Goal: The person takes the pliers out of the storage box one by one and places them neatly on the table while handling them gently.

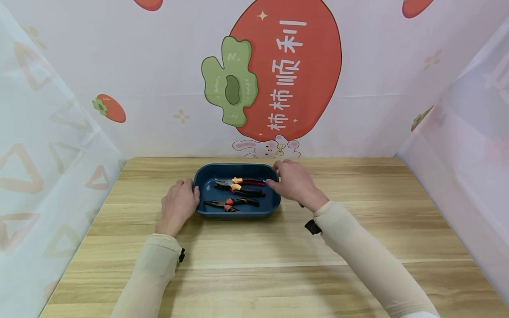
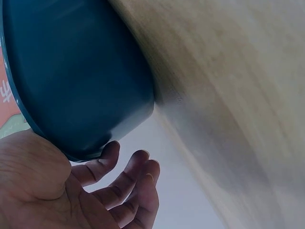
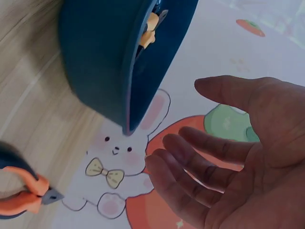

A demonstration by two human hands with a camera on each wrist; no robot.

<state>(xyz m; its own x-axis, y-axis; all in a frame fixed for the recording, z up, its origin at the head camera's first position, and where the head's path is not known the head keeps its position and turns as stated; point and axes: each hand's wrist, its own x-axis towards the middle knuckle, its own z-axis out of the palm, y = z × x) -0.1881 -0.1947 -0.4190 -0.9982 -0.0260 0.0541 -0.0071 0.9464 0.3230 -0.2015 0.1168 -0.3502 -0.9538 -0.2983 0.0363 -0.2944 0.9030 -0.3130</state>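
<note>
A dark blue oblong box (image 1: 237, 215) stands on the table near the back wall. My left hand (image 1: 179, 204) holds its left end, thumb at the rim and a fingertip against the outer wall in the left wrist view. Over the right end is my right hand (image 1: 295, 182); the right wrist view shows its fingers spread loosely, apart from the box. Inside lie long-nose pliers (image 1: 218, 203) with orange and black handles. Behind them are pliers (image 1: 236, 187) with yellow and black grips, overlapping a dark red handle (image 1: 254, 182); I cannot tell whether these are one pair or two.
Outside the box, orange and dark-handled pliers (image 3: 35, 188) lie on the table, mostly hidden by the right hand in the head view. The wooden table (image 1: 254, 274) meets a printed cloth wall (image 1: 159, 128) at the back. White cloth hangs at both sides.
</note>
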